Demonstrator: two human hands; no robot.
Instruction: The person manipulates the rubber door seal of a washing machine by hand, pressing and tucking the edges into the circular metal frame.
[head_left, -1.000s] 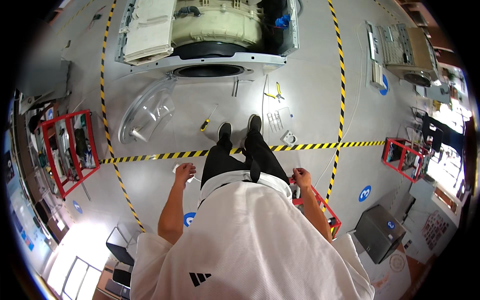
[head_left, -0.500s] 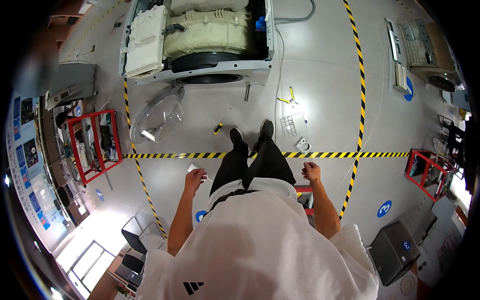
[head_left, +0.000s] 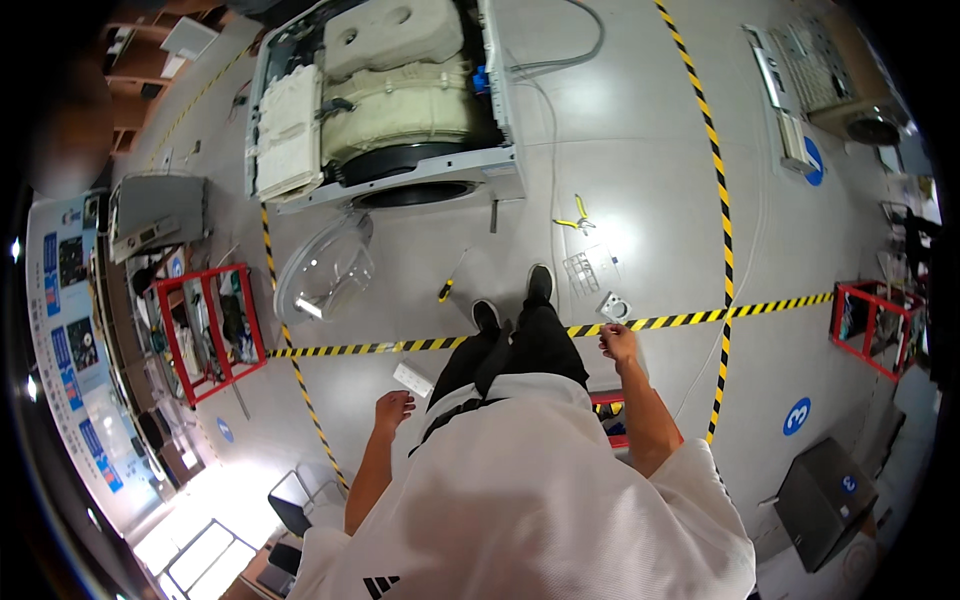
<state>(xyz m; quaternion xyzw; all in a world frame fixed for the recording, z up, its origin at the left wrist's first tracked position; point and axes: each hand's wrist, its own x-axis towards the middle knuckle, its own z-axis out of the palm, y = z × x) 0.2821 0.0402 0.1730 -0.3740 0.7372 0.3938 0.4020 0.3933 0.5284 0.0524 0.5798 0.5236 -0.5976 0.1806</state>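
My left hand hangs by my left side, its fingers curled in with nothing visible in them. Just beyond it lies a white power strip on the floor. On the other side, my right hand is also loosely closed, and no object shows in it. Below it in view, over the floor, is a small white-grey part with a round hole. Farther ahead stands an opened washing machine, its cream tub and dark door opening exposed. A clear round door lies in front of it.
Yellow-handled pliers, a yellow-black screwdriver and a grey grid-like part lie on the floor. Red-framed carts stand at left and right. Another red-framed thing is partly hidden beside my right leg. A grey cable trails from the machine.
The whole view has shifted and turned slightly. The washing machine now shows more of its tub, and the power strip shows more fully beyond my left hand. My right hand now appears nearer the holed part.
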